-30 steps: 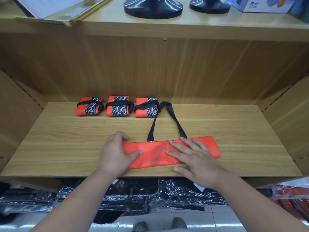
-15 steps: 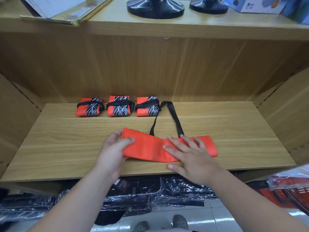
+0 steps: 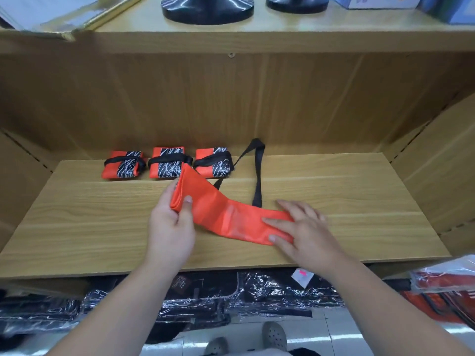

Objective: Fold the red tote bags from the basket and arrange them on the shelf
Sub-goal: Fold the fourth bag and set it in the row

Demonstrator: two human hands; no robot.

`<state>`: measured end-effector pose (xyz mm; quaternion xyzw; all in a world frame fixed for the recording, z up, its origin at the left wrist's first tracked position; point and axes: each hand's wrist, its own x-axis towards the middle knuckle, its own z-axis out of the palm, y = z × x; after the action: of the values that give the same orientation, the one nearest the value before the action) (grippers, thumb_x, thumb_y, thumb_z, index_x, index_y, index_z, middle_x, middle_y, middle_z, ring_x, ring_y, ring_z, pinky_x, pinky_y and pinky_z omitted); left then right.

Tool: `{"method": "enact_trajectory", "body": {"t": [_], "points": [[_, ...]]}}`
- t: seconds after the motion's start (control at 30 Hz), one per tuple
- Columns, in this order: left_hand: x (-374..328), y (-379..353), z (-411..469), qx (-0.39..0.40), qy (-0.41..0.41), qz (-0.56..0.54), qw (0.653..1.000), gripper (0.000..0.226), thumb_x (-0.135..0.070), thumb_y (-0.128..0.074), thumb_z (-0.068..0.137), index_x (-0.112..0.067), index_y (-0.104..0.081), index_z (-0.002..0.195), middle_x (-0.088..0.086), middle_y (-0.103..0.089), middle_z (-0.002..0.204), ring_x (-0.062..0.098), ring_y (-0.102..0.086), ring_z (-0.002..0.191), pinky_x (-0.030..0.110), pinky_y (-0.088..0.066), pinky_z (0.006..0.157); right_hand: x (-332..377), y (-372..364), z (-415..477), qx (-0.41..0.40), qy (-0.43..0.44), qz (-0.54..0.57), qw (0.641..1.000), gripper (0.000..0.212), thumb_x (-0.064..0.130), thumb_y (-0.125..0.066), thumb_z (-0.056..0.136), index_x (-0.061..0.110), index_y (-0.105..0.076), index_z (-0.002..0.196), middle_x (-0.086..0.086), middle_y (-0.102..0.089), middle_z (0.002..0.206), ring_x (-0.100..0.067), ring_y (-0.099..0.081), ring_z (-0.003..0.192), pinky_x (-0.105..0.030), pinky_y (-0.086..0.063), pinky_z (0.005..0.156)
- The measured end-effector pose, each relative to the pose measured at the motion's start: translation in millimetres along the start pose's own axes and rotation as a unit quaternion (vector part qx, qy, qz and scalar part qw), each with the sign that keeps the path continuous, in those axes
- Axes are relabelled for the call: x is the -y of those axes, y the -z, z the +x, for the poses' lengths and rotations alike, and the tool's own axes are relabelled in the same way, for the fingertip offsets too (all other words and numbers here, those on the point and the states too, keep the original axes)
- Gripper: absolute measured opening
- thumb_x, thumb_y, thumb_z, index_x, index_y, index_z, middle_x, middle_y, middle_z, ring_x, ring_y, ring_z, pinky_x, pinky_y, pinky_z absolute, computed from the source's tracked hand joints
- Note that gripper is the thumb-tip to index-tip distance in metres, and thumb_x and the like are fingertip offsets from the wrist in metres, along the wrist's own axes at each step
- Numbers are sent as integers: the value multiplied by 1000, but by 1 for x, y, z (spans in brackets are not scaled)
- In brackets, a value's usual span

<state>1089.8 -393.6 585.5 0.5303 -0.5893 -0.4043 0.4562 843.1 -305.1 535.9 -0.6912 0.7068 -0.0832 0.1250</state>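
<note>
A red tote bag (image 3: 226, 217), folded into a long strip, lies across the front of the wooden shelf (image 3: 347, 191). My left hand (image 3: 172, 222) pinches the strip's left end and holds it raised off the board. My right hand (image 3: 305, 232) lies flat with spread fingers on the right end, pressing it down. The bag's black strap (image 3: 257, 173) loops toward the back. Three folded red bags, each wrapped in its black strap, stand in a row at the back left: one (image 3: 123, 168), a second (image 3: 168, 165), a third (image 3: 213, 164).
The shelf has wooden side walls and a back panel. The board above carries two black round bases (image 3: 208, 9) and boxes. Below the shelf edge lie plastic-wrapped dark bags (image 3: 231, 294), with red packs (image 3: 447, 286) at the right. My shoes show on the floor.
My left hand has gripped the strip's left end and lifted it up and to the right. My right hand has slid toward the strip's right end and stays flat on it.
</note>
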Motion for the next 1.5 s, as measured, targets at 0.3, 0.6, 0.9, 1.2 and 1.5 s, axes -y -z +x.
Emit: {"method": "enact_trajectory", "body": {"t": [0.3, 0.6, 0.9, 1.2, 1.5], "points": [[-24, -81, -36, 167, -147, 234, 947, 55, -13, -51, 98, -19, -35, 151, -3, -56, 138, 8, -50, 125, 20, -36, 107, -50, -1, -2, -110, -33, 222, 968, 47, 24, -88, 70, 19, -74, 114, 7, -56, 113, -13, -58, 105, -31, -50, 95], [-11, -142, -60, 249, -115, 478, 834, 78, -70, -14, 89, -32, -7, 156, -8, -17, 164, 16, -12, 150, 41, -20, 117, -80, 10, -4, -34, -50, 505, 861, 58, -3, -69, 86, 39, -60, 124, 10, -64, 127, 4, -58, 116, -26, -53, 96], [4, -148, -65, 287, -116, 503, 807, 84, -72, -9, 83, -32, 2, 157, -7, 3, 166, 15, 4, 151, 41, 0, 120, -89, 14, -1, 2, 25, 485, 874, 37, 15, -75, 86, 39, -68, 114, 9, -56, 126, -4, -60, 114, -18, -53, 88], [27, -127, -55, 262, -161, 295, 904, 53, -48, -69, 81, -39, -59, 132, -9, -39, 154, 16, -45, 135, 41, -35, 113, -86, 12, 14, -28, 38, 413, 910, 26, 4, -83, 74, 22, -78, 92, 11, -62, 104, 2, -62, 93, -11, -48, 83], [32, -133, -66, 301, -188, 350, 867, 86, -64, -75, 65, -40, -45, 141, -11, -25, 159, 7, -19, 148, 40, -4, 122, -86, 15, -6, -4, 38, 409, 912, 21, 6, -80, 80, 19, -77, 96, 5, -61, 114, -12, -68, 77, -21, -57, 77]]}}
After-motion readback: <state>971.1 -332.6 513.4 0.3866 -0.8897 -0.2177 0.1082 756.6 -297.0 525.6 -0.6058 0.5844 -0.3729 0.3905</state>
